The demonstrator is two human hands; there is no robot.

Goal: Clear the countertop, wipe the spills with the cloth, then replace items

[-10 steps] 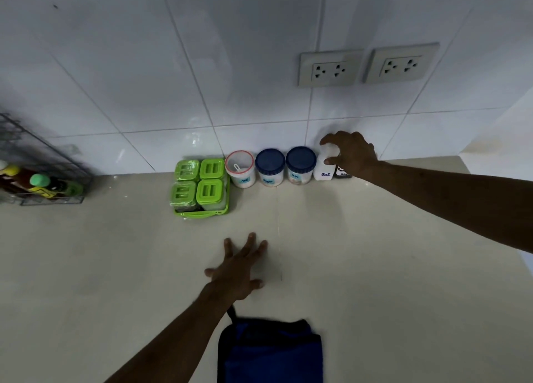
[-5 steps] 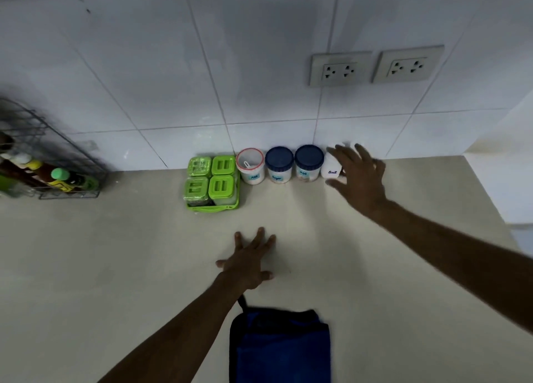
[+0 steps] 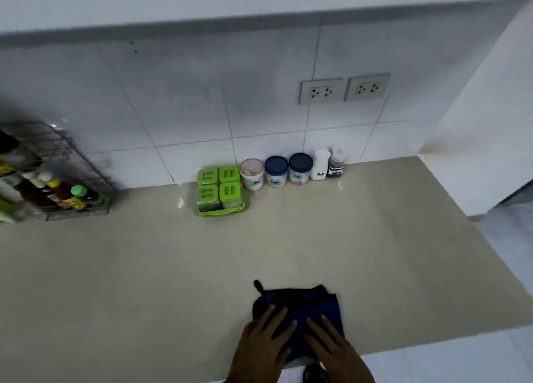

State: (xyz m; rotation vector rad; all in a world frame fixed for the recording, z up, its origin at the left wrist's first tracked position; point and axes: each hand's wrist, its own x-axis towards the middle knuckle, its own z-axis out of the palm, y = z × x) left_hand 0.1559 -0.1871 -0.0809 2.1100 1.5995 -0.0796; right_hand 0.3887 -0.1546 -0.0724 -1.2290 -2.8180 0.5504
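A dark blue folded cloth lies at the front edge of the beige countertop. My left hand and my right hand both rest flat on its near half, fingers spread, gripping nothing. Against the back wall stands a row: a green tray of four green-lidded boxes, a white jar with a red rim, two blue-lidded jars, a white salt shaker and a dark-filled shaker.
A wire rack with several sauce bottles stands at the left by the wall. Two wall sockets sit above the jars. A white wall block bounds the counter on the right. Floor tiles show below the counter edge.
My right hand has drawn back from the salt shaker to the cloth. My left hand has also pulled back onto the cloth. The view has moved back and up.
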